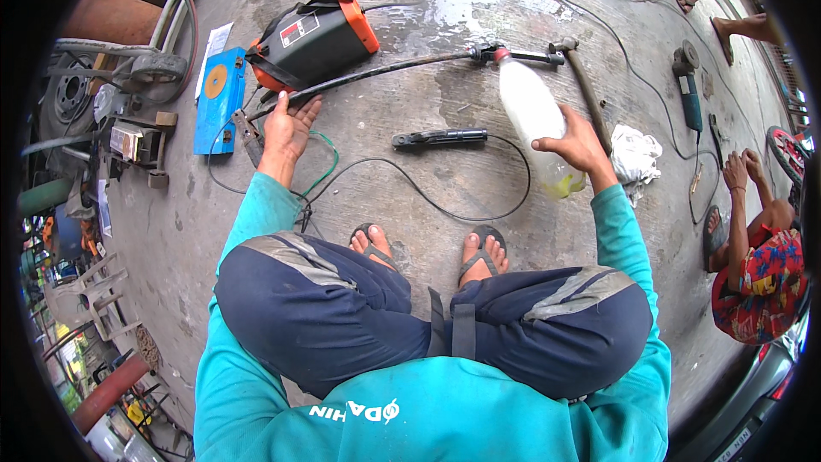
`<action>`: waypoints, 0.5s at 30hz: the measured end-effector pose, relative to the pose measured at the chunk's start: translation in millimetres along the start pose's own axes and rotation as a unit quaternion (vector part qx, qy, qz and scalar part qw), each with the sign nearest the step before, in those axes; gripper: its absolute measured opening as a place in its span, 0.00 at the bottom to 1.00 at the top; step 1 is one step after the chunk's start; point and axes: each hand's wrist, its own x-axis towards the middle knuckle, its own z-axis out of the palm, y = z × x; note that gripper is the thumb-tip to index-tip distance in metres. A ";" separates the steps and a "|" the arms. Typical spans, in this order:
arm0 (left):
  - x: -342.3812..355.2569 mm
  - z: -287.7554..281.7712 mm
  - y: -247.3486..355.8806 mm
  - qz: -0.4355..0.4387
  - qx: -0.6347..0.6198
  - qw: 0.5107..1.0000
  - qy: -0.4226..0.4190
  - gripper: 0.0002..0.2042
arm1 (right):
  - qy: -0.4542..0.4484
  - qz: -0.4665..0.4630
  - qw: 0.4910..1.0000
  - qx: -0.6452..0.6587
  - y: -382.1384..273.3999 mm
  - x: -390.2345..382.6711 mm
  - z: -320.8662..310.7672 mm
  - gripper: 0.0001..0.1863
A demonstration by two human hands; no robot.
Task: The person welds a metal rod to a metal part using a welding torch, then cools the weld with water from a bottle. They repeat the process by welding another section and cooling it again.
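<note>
My left hand (288, 135) is palm up with fingers apart, touching the long dark rod (393, 63); whether it bears the rod's weight I cannot tell. My right hand (575, 141) is wrapped round a large plastic bottle (528, 103) with white contents, a yellow-green bottom and a red top, tilted beside the rod's metal fitting (485, 51). A black cylindrical tool (438, 138) with a cable lies between my hands. A hammer (585, 85) and white rag (633, 154) lie right of the bottle. Left of my left hand is a metal tool (250, 137).
An orange-black machine (316, 43) and blue board (221, 94) lie ahead-left. Cables cross the concrete floor (445, 274). An angle grinder (688, 85) lies at right, near a crouching person (753, 282) and another person's legs (735, 30). Wheels and metal scrap (68, 94) crowd the left edge.
</note>
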 end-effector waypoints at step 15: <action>-27.4 38.8 33.6 0.024 0.064 0.997 -0.025 0.21 | 0.282 -0.036 0.925 0.253 109.3 -3.7 24.5 0.51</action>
